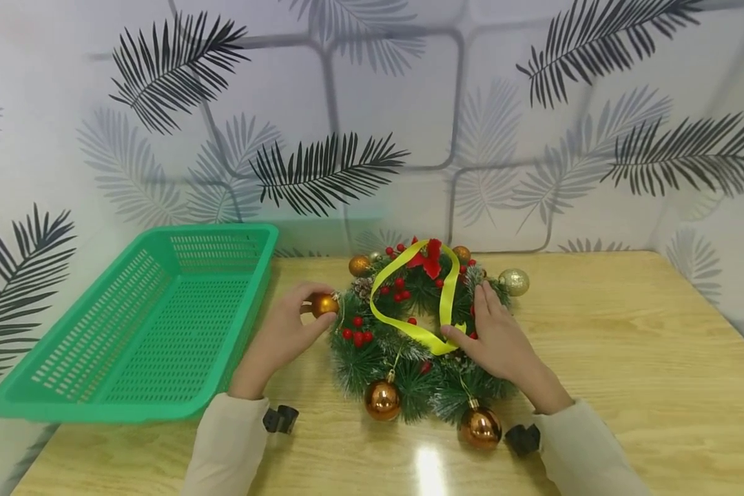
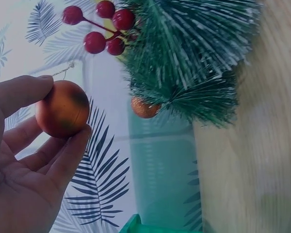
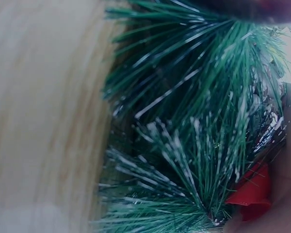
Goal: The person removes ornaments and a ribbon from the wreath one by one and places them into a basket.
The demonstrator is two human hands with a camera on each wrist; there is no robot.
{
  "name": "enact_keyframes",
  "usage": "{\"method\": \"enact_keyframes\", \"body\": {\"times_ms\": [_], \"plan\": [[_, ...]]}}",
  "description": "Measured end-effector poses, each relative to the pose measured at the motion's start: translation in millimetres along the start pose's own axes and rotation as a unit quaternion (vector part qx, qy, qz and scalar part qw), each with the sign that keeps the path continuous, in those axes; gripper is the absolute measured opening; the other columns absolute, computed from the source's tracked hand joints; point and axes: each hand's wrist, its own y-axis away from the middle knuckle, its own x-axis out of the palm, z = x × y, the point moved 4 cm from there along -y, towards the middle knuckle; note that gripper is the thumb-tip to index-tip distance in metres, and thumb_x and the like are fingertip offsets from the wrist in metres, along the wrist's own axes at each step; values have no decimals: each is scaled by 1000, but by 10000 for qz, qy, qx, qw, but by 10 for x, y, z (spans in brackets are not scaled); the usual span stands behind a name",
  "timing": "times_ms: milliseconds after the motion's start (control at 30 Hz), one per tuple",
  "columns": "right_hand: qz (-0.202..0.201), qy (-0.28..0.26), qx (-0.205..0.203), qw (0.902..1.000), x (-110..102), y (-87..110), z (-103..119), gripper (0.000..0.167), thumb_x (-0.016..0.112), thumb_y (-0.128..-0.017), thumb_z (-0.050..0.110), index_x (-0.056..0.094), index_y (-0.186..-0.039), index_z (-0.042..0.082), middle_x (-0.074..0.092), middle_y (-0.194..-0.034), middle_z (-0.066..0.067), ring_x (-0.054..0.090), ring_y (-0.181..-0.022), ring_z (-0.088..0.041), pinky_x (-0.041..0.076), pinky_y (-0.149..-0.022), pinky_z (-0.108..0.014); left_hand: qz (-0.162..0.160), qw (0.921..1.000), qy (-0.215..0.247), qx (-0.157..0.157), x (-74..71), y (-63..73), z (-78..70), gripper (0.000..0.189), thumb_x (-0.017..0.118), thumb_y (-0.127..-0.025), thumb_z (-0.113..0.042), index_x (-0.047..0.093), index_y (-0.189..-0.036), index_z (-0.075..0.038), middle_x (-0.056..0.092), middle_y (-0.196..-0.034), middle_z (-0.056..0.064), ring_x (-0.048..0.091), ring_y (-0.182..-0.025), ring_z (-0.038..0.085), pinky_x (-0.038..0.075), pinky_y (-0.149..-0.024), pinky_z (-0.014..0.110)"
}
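A green Christmas wreath (image 1: 355,365) with frosted tips lies on the table, dressed with red berries (image 1: 358,337), a red flower (image 1: 432,259) and baubles. At its left edge my left hand (image 1: 280,337) pinches a matte orange bauble (image 1: 326,306) between thumb and fingers; the left wrist view shows this bauble (image 2: 63,109) up close, with a thin string at its top. My right hand (image 1: 505,341) rests on the wreath's right side with its fingers extended, beside a loop of yellow ribbon (image 1: 409,330). In the right wrist view, needles (image 3: 184,97) and a red piece (image 3: 252,191) show near that hand.
To the left stands a green plastic basket (image 1: 271,265) with perforated sides. Two shiny copper baubles (image 1: 382,399) hang off the wreath's front edge, and a gold glitter bauble (image 1: 514,282) lies at its right. A leaf-patterned wall covering (image 1: 397,103) rises behind the wooden table (image 1: 620,344).
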Motion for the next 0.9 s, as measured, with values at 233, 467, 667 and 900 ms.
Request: {"method": "enact_keyframes", "body": {"times_ms": [233, 467, 667, 900], "plan": [[15, 12, -27, 10000, 8, -37, 8, 96, 43, -94, 58, 8, -147, -14, 3, -155, -31, 11, -142, -47, 18, -114, -60, -268, 9995, -157, -85, -149, 25, 1, 35, 70, -83, 0, 60, -116, 2, 61, -113, 18, 60, -100, 30, 56, -84, 41], [45, 28, -36, 10000, -9, -10, 24, 96, 43, -95, 58, 8, -146, -15, 3, -154, -33, 11, -142, -48, 18, -113, -60, -350, 9967, -138, -719, -246, 85, 26, 37, 68, -86, -4, 58, -121, 4, 57, -117, 21, 59, -104, 33, 54, -87, 41], [74, 40, -27, 10000, 4, -24, 21, 97, 43, -94, 59, 8, -146, -15, 3, -154, -32, 11, -142, -48, 18, -113, -60, -357, 9923, -340, -1136, -320, 150, 40, 39, 68, -87, -8, 58, -122, 6, 59, -116, 24, 60, -106, 35, 54, -88, 42], [122, 6, -13, 9999, 17, -39, 21, 97, 42, -94, 60, 7, -146, -16, 2, -154, -33, 10, -141, -49, 17, -113, -61, -326, 9884, -705, -1307, -454, 186, -24, 39, 66, -89, -12, 57, -123, 4, 62, -114, 24, 66, -98, 35, 57, -81, 41]]}}
